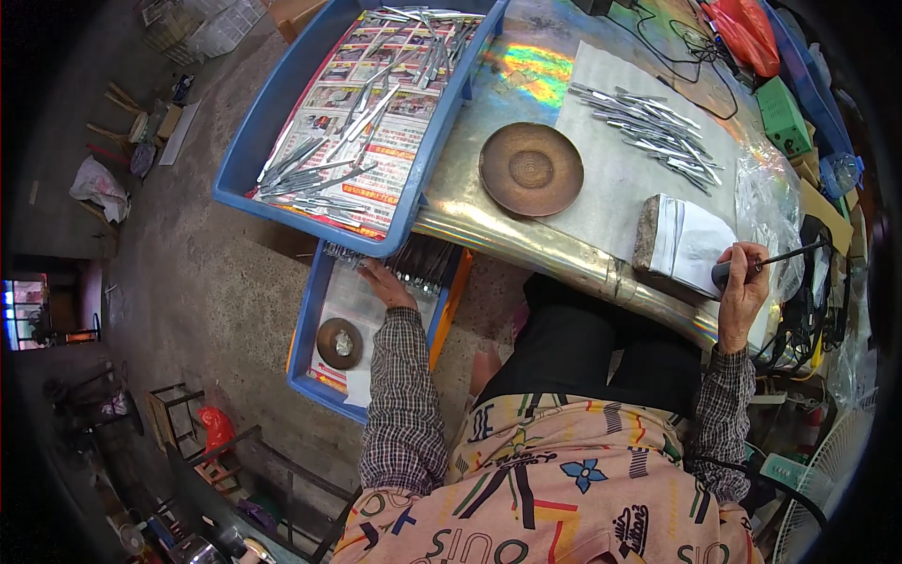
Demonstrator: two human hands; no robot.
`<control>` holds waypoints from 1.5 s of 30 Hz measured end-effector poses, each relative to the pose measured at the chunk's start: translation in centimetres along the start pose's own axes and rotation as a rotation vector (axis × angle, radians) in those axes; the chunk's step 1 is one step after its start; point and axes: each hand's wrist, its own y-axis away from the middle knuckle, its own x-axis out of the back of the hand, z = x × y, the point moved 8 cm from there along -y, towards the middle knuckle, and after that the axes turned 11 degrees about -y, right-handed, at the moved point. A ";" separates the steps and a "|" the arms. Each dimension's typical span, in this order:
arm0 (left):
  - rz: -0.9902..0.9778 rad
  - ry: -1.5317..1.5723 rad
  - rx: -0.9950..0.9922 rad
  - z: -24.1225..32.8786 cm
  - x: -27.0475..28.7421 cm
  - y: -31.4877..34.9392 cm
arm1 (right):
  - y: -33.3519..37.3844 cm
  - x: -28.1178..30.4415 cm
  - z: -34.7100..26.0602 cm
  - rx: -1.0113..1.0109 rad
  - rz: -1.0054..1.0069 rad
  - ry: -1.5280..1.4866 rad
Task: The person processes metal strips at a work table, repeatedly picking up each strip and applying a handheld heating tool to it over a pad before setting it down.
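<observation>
My right hand (pixel 744 293) is closed around a dark, stubby corded tool (pixel 731 273) at the right front of the table; its exact kind does not show. Just left of it, a stack of white paper sheets (pixel 693 241) lies on a rough block (pixel 646 233). My left hand (pixel 385 284) reaches down to thin metal strips (pixel 418 266) in the lower blue tray (pixel 305 346). Its fingertips are at the strips, too small and foreshortened to show whether they grip one. More slender metal pieces (pixel 653 133) lie in a pile on a white sheet.
A larger blue tray (pixel 246 141), lined with printed paper, holds loose metal strips and overhangs the lower tray. A round brown dish (pixel 532 169) stands on the shiny table covering (pixel 451 218). A smaller brown bowl (pixel 339 344) sits in the lower tray. Cables (pixel 691 66) and a green box (pixel 782 115) lie rightward.
</observation>
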 end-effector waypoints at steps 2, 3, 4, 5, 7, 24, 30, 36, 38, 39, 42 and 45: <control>0.012 -0.028 0.016 -0.6 0.2 1.3 | 0.0 0.0 0.1 0.003 0.000 -0.014; 0.016 -0.030 0.016 -0.8 0.2 1.5 | 0.1 -0.1 0.1 0.008 -0.004 -0.032; 0.041 -0.050 0.009 -1.0 0.2 1.7 | 0.1 -0.2 0.0 0.007 -0.006 -0.034; 0.065 -0.069 0.003 -1.1 0.2 1.8 | 0.1 -0.3 0.0 0.000 -0.005 -0.026; 0.115 -0.091 0.066 -1.9 0.4 0.7 | 0.2 -0.8 -0.2 -0.005 -0.015 -0.031; 0.072 -0.182 -0.270 -4.3 1.3 -7.3 | 0.3 -0.2 0.8 -0.002 -0.027 -0.069; -0.043 0.194 -0.120 -0.5 -0.6 -4.1 | 0.4 0.3 0.4 -0.014 -0.016 -0.048; 0.065 0.080 0.090 -5.6 2.8 -3.9 | 0.3 -0.8 -0.1 0.022 -0.007 -0.055; 0.028 0.034 0.107 -3.2 -1.4 0.0 | 0.3 0.2 0.1 0.024 0.007 -0.033; 0.018 -0.012 0.112 -2.5 -2.7 0.9 | 0.3 0.6 0.1 0.028 0.005 -0.037; 0.087 -0.179 -0.046 -5.5 4.7 -4.3 | 0.3 -2.6 -0.9 0.016 -0.050 -0.142; -0.024 -0.015 0.162 -2.4 -2.9 0.3 | 0.4 0.8 0.6 0.059 0.000 -0.013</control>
